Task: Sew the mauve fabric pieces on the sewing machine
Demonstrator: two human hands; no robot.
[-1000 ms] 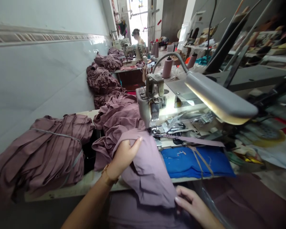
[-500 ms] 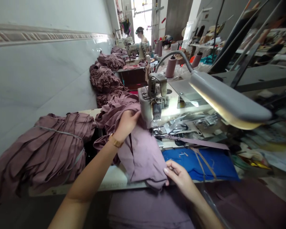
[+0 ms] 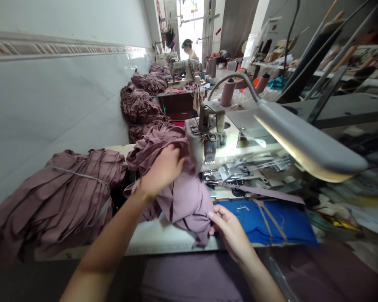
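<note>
Where the right hand [image 3: 227, 226] pinches, mauve cloth [image 3: 190, 201], softly rumpled

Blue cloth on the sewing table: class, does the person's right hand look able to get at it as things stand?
Probably yes. The right hand is right beside the blue cloth, with nothing visible blocking the way, though it would likely first release the mauve cloth.

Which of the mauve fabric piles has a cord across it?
The layered bundle in the left foreground: a pale cord crosses it. No cord shows on the loose heap by the left hand or the crumpled heaps farther back.
</note>
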